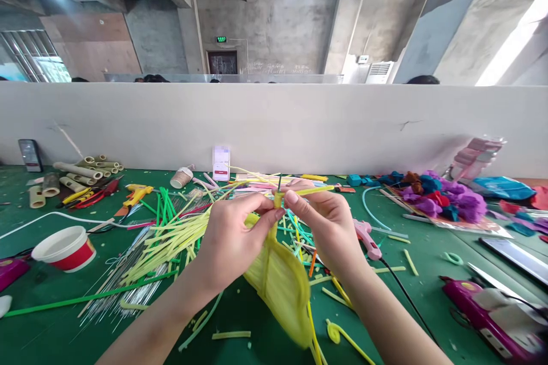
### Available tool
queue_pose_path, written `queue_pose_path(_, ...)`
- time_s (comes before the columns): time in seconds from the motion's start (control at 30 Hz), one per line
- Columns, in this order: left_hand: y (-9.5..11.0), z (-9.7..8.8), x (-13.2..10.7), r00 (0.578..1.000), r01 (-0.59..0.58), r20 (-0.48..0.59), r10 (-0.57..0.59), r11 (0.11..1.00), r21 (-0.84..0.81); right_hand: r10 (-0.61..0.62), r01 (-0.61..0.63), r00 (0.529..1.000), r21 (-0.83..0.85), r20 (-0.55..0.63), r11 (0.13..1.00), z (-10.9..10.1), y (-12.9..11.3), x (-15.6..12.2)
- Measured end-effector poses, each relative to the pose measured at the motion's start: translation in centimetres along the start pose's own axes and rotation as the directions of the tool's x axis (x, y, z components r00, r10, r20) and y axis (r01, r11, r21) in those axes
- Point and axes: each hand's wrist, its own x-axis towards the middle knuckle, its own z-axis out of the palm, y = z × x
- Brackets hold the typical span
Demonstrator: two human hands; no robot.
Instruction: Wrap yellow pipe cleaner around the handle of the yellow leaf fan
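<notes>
Between my hands is a yellow leaf-shaped piece [285,291] with a thick rim and a raised middle rib, hanging downward. My left hand [233,233] is closed, pinching its narrow top end between thumb and fingers. A thin dark wire tip [279,182] sticks up from that end. With thumb and fingers pressed together, my right hand [329,225] grips a fuzzy yellow strip [319,189], which looks like a pipe cleaner. The strip crosses the wrapped top end and points out to the right. Its exact winding is partly hidden by my fingertips.
Loose yellow-green strips [171,248] and thin wires lie left. A pink glue gun [367,238] with a cord rests right. Farther out are a paper cup [68,248], pliers [79,198], purple pompoms [464,199], a magenta power strip [483,316] and an upright phone [221,164].
</notes>
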Motion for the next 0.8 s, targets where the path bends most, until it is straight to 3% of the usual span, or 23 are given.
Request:
queue_pose_path(0.2, 0.2, -0.6, 0.4, 0.975, 0.169, 0.182, -0.126, 0.955, -0.245, 0.06, -0.062, 0.998, 0.146, 0.016, 0.987, -0.4, 0.5, 0.0)
queue_pose_path(0.37, 0.2, -0.9, 0.8, 0.948, 0.171, 0.313, -0.058, 0.923, -0.346, 0.054, -0.061, 0.997, 0.139, 0.054, 0.988, -0.4, 0.3, 0.0)
queue_pose_path(0.47, 0.5, -0.4, 0.4, 0.967, 0.128, 0.244, -0.07, 0.965, -0.229, 0.001, -0.001, 1.0, 0.068, 0.001, 0.998, -0.3, 0.1, -0.1)
queue_pose_path(0.67, 0.4, 1.3, -0.4, 0.999, -0.004, -0.048, 0.008, 0.997, 0.083, 0.03, -0.031, 0.998, -0.03, -0.047, 0.999, -0.2, 0.3, 0.0)
queue_pose_path(0.8, 0.3, 1.1, -0.4, 1.0, -0.006, -0.028, 0.008, 0.997, 0.074, 0.058, -0.058, 0.998, 0.02, -0.011, 0.998, -0.4, 0.4, 0.1)
